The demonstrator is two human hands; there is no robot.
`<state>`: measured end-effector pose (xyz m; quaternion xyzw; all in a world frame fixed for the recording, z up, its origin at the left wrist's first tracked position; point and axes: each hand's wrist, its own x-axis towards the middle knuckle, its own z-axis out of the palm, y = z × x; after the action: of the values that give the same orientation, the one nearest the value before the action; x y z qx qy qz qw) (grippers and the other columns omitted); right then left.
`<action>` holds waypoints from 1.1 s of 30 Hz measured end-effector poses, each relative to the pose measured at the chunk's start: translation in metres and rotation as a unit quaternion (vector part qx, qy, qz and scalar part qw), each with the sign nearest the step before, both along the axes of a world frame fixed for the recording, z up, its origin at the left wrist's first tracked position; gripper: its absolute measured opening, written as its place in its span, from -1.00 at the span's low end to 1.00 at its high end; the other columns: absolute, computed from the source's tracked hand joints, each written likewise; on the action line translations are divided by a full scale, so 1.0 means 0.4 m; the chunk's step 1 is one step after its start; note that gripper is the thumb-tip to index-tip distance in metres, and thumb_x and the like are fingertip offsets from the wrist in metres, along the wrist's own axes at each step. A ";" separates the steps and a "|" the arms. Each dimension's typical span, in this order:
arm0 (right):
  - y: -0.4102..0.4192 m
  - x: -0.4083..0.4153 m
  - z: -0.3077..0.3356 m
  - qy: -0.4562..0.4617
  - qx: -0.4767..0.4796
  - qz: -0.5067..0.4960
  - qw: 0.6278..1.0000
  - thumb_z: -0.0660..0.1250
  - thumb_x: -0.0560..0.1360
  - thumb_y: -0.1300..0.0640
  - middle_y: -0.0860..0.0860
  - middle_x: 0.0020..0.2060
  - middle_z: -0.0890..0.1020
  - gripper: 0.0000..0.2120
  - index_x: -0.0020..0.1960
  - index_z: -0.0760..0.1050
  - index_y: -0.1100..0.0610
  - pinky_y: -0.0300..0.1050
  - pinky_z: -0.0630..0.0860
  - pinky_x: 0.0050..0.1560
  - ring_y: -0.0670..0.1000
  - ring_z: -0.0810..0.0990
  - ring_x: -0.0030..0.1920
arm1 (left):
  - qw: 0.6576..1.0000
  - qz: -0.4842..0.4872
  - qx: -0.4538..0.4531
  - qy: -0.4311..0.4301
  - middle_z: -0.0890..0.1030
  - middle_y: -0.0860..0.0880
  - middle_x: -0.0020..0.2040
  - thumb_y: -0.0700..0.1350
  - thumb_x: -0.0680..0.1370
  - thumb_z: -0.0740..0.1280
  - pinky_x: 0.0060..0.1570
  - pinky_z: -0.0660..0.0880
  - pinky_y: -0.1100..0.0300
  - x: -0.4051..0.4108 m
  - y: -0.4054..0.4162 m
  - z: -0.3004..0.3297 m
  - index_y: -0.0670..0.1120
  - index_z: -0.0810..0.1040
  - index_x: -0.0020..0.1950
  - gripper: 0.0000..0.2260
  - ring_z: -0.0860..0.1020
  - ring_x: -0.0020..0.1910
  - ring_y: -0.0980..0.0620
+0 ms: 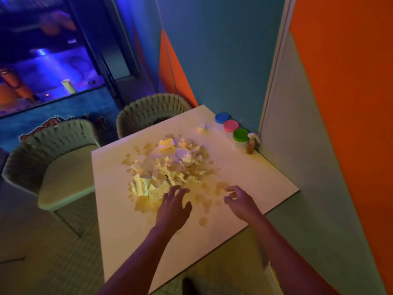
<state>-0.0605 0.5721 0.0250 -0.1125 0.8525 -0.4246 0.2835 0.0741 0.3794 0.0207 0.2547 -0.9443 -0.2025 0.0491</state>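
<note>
A heap of crumpled pale paper scraps (170, 165) lies in the middle of a white square table (255, 179), with several small round paper bits (203, 220) scattered around it. My left hand (173, 206) hovers at the heap's near edge, fingers spread and slightly bent, holding nothing. To its right, my right hand (239, 200) hangs over the scattered bits with fingers curled loosely; thumb and forefinger are close together, and whether they pinch a bit is unclear.
Three tubs with blue (221, 117), pink (231, 126) and green (241, 135) lids stand at the table's far right by a small spray bottle (251, 144). Two woven chairs (53, 167) stand on the left and far side. Walls close in on the right.
</note>
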 end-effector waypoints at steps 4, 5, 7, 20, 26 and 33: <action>-0.120 -0.040 0.013 0.018 0.004 -0.004 1.000 0.34 0.51 0.11 0.06 0.16 0.56 -0.67 0.28 0.49 0.02 -0.22 0.47 -0.21 0.04 0.60 -0.04 | 1.000 0.013 0.002 0.012 0.36 0.03 0.45 0.03 0.54 0.38 0.05 0.56 -0.02 -0.027 -0.132 -0.003 0.10 0.49 0.39 -0.60 0.42 0.33 -0.12; -0.148 -0.050 0.015 0.021 0.005 -0.005 1.000 0.34 0.51 0.10 0.06 0.16 0.56 -0.66 0.28 0.49 0.02 -0.22 0.48 -0.20 0.05 0.61 -0.02 | 1.000 0.013 0.004 0.014 0.37 0.03 0.45 0.02 0.54 0.39 0.08 0.55 -0.02 -0.037 -0.164 -0.003 0.09 0.49 0.39 -0.59 0.42 0.34 -0.12; -0.197 -0.071 0.017 0.025 0.007 -0.011 1.000 0.35 0.50 0.10 0.08 0.16 0.57 -0.65 0.28 0.49 0.02 -0.13 0.54 -0.02 0.08 0.61 0.05 | 1.000 0.012 0.004 0.019 0.37 0.02 0.45 0.01 0.54 0.39 0.12 0.53 0.00 -0.059 -0.216 0.000 0.08 0.48 0.40 -0.58 0.42 0.33 -0.12; -0.438 -0.231 -0.008 0.052 0.046 0.003 0.998 0.36 0.46 0.09 0.14 0.22 0.51 -0.57 0.32 0.46 0.01 -0.09 0.47 0.16 0.13 0.55 0.20 | 1.000 -0.026 0.003 -0.016 0.33 -0.01 0.48 0.03 0.56 0.34 0.18 0.51 -0.04 -0.275 -0.458 -0.004 0.09 0.40 0.47 -0.53 0.42 0.34 -0.15; -0.513 -0.390 -0.055 0.044 0.063 0.039 0.996 0.33 0.43 0.02 0.11 0.18 0.55 -0.63 0.23 0.50 -0.05 -0.02 0.52 0.19 0.13 0.58 0.15 | 0.999 -0.028 0.006 -0.039 0.35 -0.02 0.46 0.02 0.54 0.35 0.19 0.50 -0.06 -0.444 -0.502 -0.032 0.09 0.39 0.46 -0.52 0.44 0.32 -0.19; -0.597 -0.534 -0.098 0.059 0.074 0.104 0.990 0.28 0.39 -0.07 0.04 0.13 0.54 -0.68 0.13 0.58 -0.11 -0.05 0.55 0.14 0.09 0.62 0.10 | 0.997 -0.014 0.033 -0.075 0.35 -0.03 0.46 -0.06 0.56 0.33 0.18 0.49 -0.03 -0.648 -0.533 -0.082 0.08 0.37 0.48 -0.52 0.44 0.31 -0.19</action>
<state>-0.2742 0.3334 -0.0142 -0.2036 0.8806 -0.3210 0.2830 -0.1851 0.1661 -0.0122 0.2573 -0.9417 -0.2143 -0.0333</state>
